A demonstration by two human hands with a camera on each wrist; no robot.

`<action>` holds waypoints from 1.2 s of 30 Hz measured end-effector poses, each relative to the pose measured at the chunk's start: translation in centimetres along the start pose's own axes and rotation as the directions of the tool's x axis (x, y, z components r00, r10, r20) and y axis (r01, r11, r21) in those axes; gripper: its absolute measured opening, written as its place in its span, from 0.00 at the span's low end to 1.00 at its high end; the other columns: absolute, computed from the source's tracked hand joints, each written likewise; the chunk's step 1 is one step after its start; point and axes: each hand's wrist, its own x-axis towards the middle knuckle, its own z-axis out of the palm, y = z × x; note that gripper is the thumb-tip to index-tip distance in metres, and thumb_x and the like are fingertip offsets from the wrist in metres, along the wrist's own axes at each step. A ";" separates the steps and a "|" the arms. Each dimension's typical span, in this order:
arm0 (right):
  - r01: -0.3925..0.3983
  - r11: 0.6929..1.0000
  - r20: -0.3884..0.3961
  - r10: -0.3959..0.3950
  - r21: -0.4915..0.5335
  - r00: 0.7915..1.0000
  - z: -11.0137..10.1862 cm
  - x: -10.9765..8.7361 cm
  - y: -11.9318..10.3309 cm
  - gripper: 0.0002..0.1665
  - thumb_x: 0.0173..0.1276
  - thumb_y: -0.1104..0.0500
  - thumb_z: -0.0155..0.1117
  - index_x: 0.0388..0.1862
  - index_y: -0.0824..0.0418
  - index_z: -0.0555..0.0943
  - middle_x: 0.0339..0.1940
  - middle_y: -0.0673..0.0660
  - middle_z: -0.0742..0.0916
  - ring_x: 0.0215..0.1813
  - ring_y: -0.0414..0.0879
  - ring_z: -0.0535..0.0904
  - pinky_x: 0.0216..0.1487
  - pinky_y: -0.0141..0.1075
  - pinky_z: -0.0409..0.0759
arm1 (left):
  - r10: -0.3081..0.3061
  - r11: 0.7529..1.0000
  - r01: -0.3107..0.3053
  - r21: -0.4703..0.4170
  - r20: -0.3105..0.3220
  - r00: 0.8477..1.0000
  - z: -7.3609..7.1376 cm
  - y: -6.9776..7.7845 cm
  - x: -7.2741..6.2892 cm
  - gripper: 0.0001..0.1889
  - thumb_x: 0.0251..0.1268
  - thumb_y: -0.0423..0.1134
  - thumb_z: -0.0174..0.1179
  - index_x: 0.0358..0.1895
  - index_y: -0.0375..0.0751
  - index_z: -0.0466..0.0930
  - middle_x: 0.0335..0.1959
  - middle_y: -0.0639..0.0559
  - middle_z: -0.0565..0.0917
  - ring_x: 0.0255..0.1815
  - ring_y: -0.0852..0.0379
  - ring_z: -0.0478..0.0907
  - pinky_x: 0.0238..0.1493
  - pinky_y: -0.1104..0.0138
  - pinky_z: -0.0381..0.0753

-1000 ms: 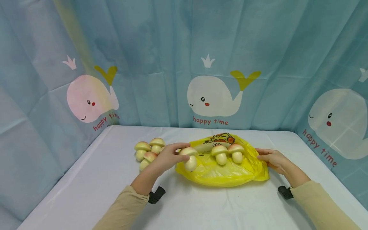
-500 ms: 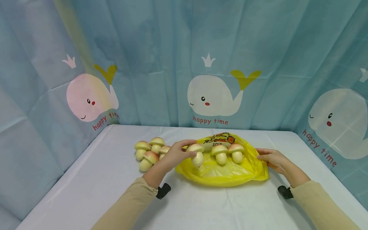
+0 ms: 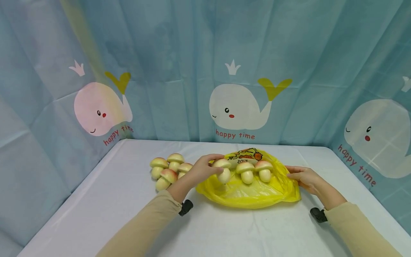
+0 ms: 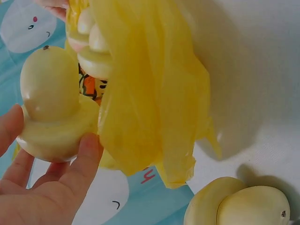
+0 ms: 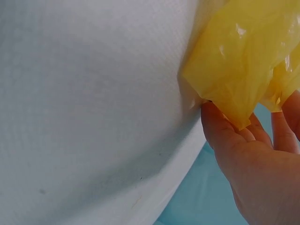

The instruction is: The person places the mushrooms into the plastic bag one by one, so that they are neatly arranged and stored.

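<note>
My left hand (image 3: pixel 201 172) grips a toy mushroom (image 3: pixel 225 175) with a pale cap and round cream stem, over the left part of a yellow plastic bag (image 3: pixel 245 200). In the left wrist view, fingers and thumb clasp the cap of this mushroom (image 4: pixel 50 89), stem up in that view. Two more mushrooms, one (image 3: pixel 246 173) beside the other (image 3: pixel 264 171), stand inside the bag, caps tinged red. At the bag's right side, my right hand (image 3: pixel 306 180) holds its edge between thumb and fingers. The right wrist view shows yellow plastic (image 5: pixel 229 65) partly covering the fingers.
Several similar mushrooms (image 3: pixel 168 175) are grouped to the left of the bag, one partly hidden behind my left arm. A white cloth (image 3: pixel 257 235) covers the table. Behind it hangs a blue curtain (image 3: pixel 179 107) with whale prints.
My left hand has carried the mushroom rightward, from the bag's left edge to near the two mushrooms inside. My right hand and the bag have hardly moved.
</note>
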 end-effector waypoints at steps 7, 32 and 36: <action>-0.006 1.000 -0.006 0.006 -0.004 1.000 0.0 -0.1 0.1 0.37 0.73 0.60 0.58 0.74 0.72 0.57 0.73 0.72 0.62 0.58 0.47 0.73 0.56 0.37 0.75 | 0.049 0.997 -0.052 0.064 0.055 0.997 0.7 -1.0 1.6 0.24 0.67 0.35 0.62 0.66 0.41 0.74 0.66 0.47 0.73 0.57 0.49 0.73 0.57 0.58 0.74; -0.014 1.000 -0.011 0.014 0.003 1.000 0.3 0.0 -0.1 0.36 0.74 0.61 0.56 0.74 0.72 0.55 0.74 0.72 0.58 0.71 0.64 0.59 0.68 0.51 0.64 | 0.018 0.981 -0.016 0.194 -0.009 1.000 3.2 -2.7 4.7 0.23 0.66 0.30 0.61 0.65 0.35 0.73 0.65 0.41 0.73 0.67 0.43 0.67 0.65 0.53 0.67; -0.025 1.000 -0.018 0.025 0.006 1.000 0.3 0.2 0.0 0.36 0.74 0.61 0.57 0.74 0.71 0.55 0.75 0.72 0.59 0.71 0.63 0.60 0.68 0.51 0.65 | 0.011 0.978 -0.009 0.207 -0.004 1.000 3.4 -2.8 5.1 0.23 0.67 0.31 0.60 0.66 0.36 0.72 0.65 0.41 0.73 0.67 0.44 0.66 0.65 0.53 0.67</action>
